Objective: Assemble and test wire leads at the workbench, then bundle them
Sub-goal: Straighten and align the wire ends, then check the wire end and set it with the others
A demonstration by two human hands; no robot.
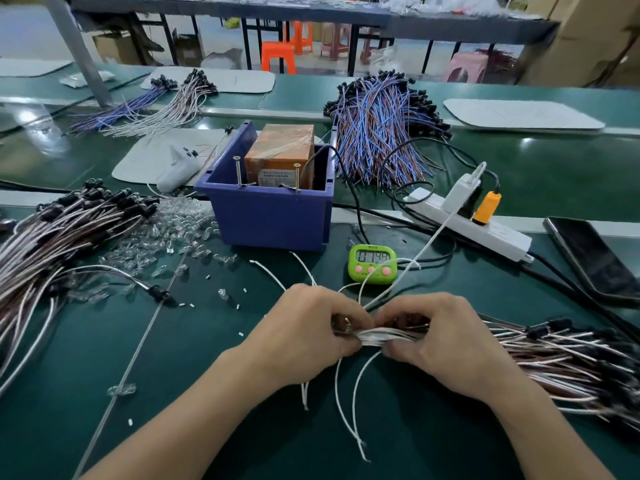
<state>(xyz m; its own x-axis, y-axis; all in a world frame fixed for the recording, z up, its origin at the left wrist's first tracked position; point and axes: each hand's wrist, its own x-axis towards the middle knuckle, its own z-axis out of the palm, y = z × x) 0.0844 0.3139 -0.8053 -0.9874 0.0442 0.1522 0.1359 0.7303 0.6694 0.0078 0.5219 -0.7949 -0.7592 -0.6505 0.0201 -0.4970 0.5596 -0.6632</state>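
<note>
My left hand [304,336] and my right hand [440,344] meet at the front centre of the green bench, both closed on one small bundle of white and brown wire leads [384,335]. Loose white wire ends [356,403] hang below the bundle and curl above it. A heap of finished leads with black end caps [568,358] spreads from my right hand toward the right. Another large heap of such leads [52,237] lies at the left, beside a scatter of clear small bulbs [166,233].
A blue bin [266,216] holding an orange-wrapped box and two upright screws stands behind my hands. A green timer [372,263], a white power strip [467,220] and a dark phone [592,258] lie to the right. Blue and brown wires [377,129] are piled at the back.
</note>
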